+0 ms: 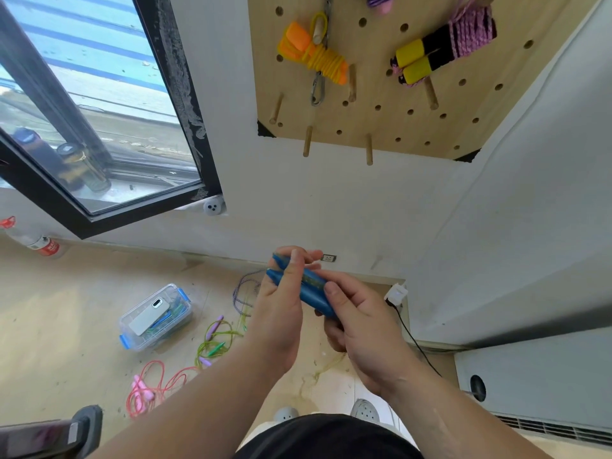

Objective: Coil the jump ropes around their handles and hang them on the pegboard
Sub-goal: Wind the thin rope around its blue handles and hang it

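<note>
Bare white wall (331, 200) fills the gap between the hands and the pegboard (357, 44) at 12 o'clock, whose lower edge carries bare pegs (307, 141). A side wall (530, 193) closes in at 3 o'clock and a window (99, 111) at 10. The blue handles (313, 294) lie side by side at centre, pointing toward 10 o'clock. The left hand (278, 309) curls its fingers round their far ends. The right hand (361, 326) grips the near ends, thumb on top. A striped cord (239, 293) loops out at 9 o'clock.
</note>
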Motion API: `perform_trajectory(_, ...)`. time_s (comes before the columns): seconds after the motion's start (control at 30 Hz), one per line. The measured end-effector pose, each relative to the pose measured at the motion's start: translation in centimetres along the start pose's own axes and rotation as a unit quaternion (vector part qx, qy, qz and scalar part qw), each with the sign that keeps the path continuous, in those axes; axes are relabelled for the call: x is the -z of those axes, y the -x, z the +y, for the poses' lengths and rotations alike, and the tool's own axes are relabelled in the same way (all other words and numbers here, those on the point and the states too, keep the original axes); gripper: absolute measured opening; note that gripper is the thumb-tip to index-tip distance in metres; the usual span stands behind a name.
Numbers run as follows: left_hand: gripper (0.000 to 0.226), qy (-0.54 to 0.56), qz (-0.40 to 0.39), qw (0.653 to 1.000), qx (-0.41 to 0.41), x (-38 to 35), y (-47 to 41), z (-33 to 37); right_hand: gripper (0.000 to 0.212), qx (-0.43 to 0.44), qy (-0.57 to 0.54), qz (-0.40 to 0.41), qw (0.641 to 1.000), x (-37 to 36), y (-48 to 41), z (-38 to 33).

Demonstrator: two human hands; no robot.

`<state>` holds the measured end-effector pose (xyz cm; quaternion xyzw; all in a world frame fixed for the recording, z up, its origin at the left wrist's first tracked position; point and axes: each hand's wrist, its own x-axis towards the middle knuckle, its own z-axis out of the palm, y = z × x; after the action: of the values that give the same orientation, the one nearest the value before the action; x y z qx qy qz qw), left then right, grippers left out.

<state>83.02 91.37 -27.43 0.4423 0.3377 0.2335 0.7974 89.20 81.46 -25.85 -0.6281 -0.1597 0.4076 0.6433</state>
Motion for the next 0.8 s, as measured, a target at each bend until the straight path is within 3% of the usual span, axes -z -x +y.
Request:
perform_trajectory(0.1,0.013,-0.066,-0.019,0.997,-0.017,1.3,-0.7,0.1,0.032,0.019,0.061,0.013,0.998,0.8,-0.4,0.1)
perform_trajectory(0.2,0.025,-0.23,-0.042,0.969,-0.082,3.0,-1.6,0.4,0.03,0.026,0.191,0.0,0.981,2.2,-1.0,-0.2)
perform_trajectory(0.23,0.026,-0.324,-0.057,0.935,-0.133,3.6,-1.8,0.5,0.028,0.018,0.239,-0.011,0.971,2.7,-1.1,-0.4)
perform_trajectory(0.33,0.021,-0.59,-0.138,0.738,-0.298,4.6,-1.8,0.8,0.023,-0.008,0.312,-0.051,0.949,3.3,-1.1,-0.6)
perform_trajectory(0.37,0.029,-0.626,-0.17,0.697,-0.305,4.4,-1.5,1.0,0.022,-0.01,0.306,-0.057,0.95,3.3,-1.1,-0.7)
perform_trajectory(0.4,0.034,-0.643,-0.191,0.678,-0.301,4.2,-1.3,1.3,0.02,-0.011,0.287,-0.055,0.956,3.2,-1.1,-0.7)
perform_trajectory(0.47,0.037,-0.637,-0.209,0.68,-0.296,4.0,-1.1,1.6,0.015,-0.012,0.237,-0.035,0.971,3.1,-1.0,-0.8)
perform_trajectory(0.5,0.035,-0.619,-0.207,0.698,-0.294,3.9,-1.0,1.6,0.013,-0.011,0.216,-0.024,0.976,3.1,-1.0,-0.9)
perform_trajectory(0.63,0.033,-0.477,-0.2,0.829,-0.213,3.7,-0.6,1.0,0.008,0.012,0.188,-0.011,0.982,3.3,-0.8,-1.2)
perform_trajectory(0.67,0.034,-0.45,-0.199,0.848,-0.197,3.7,-0.6,0.9,0.007,0.017,0.197,-0.014,0.98,3.4,-0.7,-1.2)
perform_trajectory(0.8,0.034,-0.413,-0.189,0.874,-0.172,3.6,-0.3,0.8,0.006,0.025,0.193,-0.021,0.981,3.6,-0.7,-1.1)
